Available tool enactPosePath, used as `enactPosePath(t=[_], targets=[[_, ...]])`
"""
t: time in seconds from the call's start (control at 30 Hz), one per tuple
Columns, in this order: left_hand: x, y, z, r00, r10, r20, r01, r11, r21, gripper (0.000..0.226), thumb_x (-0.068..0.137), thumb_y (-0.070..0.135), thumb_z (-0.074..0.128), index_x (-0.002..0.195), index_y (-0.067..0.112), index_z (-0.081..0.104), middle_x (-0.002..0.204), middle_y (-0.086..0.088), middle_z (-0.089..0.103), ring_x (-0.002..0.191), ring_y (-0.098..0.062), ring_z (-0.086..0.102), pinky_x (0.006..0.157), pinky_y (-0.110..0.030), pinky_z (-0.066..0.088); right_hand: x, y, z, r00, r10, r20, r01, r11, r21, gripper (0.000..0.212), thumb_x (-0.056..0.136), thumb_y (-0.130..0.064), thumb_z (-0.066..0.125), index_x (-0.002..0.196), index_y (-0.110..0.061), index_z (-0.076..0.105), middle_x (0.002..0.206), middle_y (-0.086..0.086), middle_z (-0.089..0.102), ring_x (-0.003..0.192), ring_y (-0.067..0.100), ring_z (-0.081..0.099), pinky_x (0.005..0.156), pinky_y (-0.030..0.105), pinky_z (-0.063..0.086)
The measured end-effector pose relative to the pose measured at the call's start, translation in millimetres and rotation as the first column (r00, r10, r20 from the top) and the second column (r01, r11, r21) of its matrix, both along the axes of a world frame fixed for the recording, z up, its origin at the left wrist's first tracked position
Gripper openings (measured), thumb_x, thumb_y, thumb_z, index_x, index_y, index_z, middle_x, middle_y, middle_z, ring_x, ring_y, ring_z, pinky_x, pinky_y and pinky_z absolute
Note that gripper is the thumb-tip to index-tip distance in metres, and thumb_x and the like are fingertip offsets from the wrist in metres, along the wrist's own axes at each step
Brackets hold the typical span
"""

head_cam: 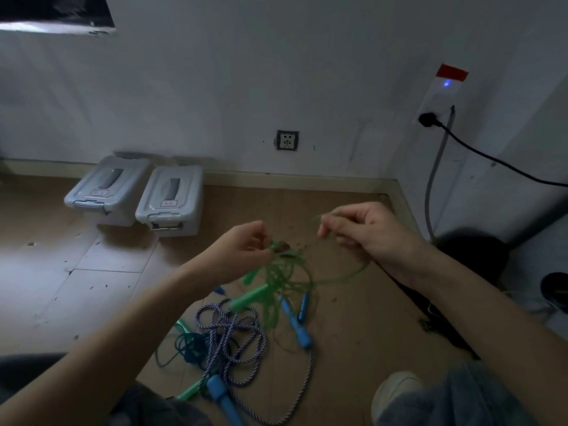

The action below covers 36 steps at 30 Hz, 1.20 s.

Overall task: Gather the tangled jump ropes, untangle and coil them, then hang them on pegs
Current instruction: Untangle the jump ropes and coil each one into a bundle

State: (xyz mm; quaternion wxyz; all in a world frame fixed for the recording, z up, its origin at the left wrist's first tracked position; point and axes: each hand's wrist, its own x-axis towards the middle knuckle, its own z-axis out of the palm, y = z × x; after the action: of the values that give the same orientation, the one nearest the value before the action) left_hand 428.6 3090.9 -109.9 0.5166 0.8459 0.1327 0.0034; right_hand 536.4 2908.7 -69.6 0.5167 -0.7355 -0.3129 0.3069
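My left hand pinches the green rope at its knot, right hand pinches a strand; slack runs left-right between grips, tangle hanging below to the floor.

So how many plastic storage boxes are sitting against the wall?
2. The left box and the right box sit side by side on the floor by the baseboard, lids closed, beyond the left hand. None seems hidden.

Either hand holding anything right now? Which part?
Both pinch the green jump rope by its cord, not a handle: the left hand at the knotted bunch, the right hand at a loop pulled out of it.
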Motion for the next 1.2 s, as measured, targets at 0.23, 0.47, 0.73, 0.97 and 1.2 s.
enactPosePath(t=[0.23,0.47,0.73,0.97,1.2], targets=[[-3.2,28.7,-32.8,0.928,0.271,-0.254,-0.252,0.962,0.106,0.013,0.084,-0.003,0.056,0.078,0.008,0.051,0.095,-0.016,0.063,0.079,-0.023,0.063,0.076,-0.037,0.054,14.6,-8.9,-2.8,0.925,-0.361,-0.116,0.379,0.896,0.233,0.028,0.100,-0.024,0.038,0.079,-0.015,0.055,0.050,-0.004,0.051,0.034,0.003,0.030,0.036,0.016,0.025],[1.9,-1.4,-17.8,0.973,-0.227,0.041,0.222,0.970,0.101,0.065,0.076,0.015,0.072,0.133,0.021,0.040,0.122,0.007,0.051,0.116,-0.011,0.049,0.094,-0.018,0.041,-8.2,5.6,-0.4,0.978,0.163,-0.130,-0.112,0.936,0.333,0.022,0.097,-0.018,0.039,0.094,-0.011,0.060,0.080,0.006,0.070,0.038,0.004,0.032,0.040,0.010,0.033],[4.1,-22.9,-33.5,0.961,-0.248,-0.124,0.232,0.964,-0.134,0.012,0.090,0.017,0.054,0.087,0.011,0.063,0.084,-0.001,0.067,0.073,-0.007,0.064,0.068,-0.018,0.053,5.4,-1.3,12.0,0.983,0.014,-0.184,0.070,0.894,0.443,0.019,0.095,-0.011,0.041,0.102,-0.011,0.059,0.087,0.000,0.065,0.040,0.005,0.031,0.037,0.016,0.025],[4.5,-1.5,8.3,0.970,0.233,-0.068,-0.206,0.641,-0.739,0.019,0.076,0.023,0.059,0.078,0.006,0.052,0.058,0.001,0.051,0.044,-0.006,0.050,0.048,-0.017,0.049,4.5,-4.6,2.0,0.990,-0.038,-0.137,0.048,0.997,0.065,0.018,0.093,-0.010,0.051,0.106,-0.020,0.056,0.092,0.000,0.064,0.043,0.004,0.040,0.036,0.016,0.030],[-1.6,4.2,20.1,0.969,0.236,-0.076,-0.232,0.755,-0.613,0.034,0.070,0.003,0.066,0.101,-0.001,0.052,0.090,-0.012,0.057,0.074,-0.017,0.066,0.062,-0.021,0.056,10.8,0.1,-17.1,0.968,-0.192,0.161,0.227,0.944,-0.238,0.021,0.097,-0.007,0.042,0.089,-0.013,0.060,0.072,0.002,0.054,0.036,0.007,0.035,0.033,0.015,0.025]])
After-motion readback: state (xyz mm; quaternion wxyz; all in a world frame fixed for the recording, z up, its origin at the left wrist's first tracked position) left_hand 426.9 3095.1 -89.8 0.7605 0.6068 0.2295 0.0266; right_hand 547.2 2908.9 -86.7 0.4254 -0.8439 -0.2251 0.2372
